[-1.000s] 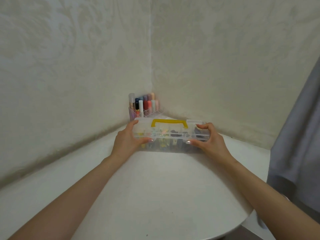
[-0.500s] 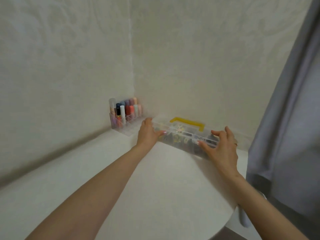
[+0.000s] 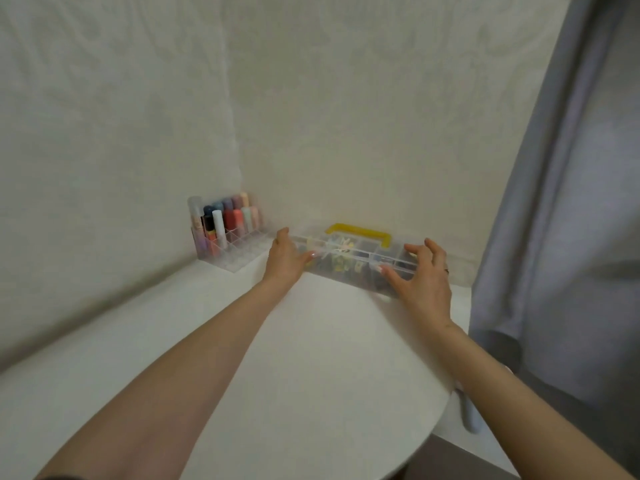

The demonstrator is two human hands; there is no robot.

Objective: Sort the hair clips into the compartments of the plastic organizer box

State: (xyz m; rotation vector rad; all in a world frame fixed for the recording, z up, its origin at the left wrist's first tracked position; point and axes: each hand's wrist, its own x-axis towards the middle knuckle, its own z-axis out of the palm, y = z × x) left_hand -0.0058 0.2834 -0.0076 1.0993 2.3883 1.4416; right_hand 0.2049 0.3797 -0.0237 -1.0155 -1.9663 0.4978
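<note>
A clear plastic organizer box (image 3: 349, 271) with a yellow handle (image 3: 360, 233) lies on the white table near the back wall, its lid closed. Coloured hair clips (image 3: 341, 258) show blurred through the plastic. My left hand (image 3: 285, 261) grips the box's left end, thumb on the front. My right hand (image 3: 422, 275) rests at the box's right end, fingers spread over the lid and thumb on the front face.
A clear rack of nail polish bottles (image 3: 225, 230) stands in the wall corner, just left of the box. A grey curtain (image 3: 561, 202) hangs at the right. The round white table (image 3: 311, 375) ends in a curved edge at the lower right.
The box has moved back and to the right, toward the wall, angled with its right end nearer. My right hand's fingers have loosened and spread.
</note>
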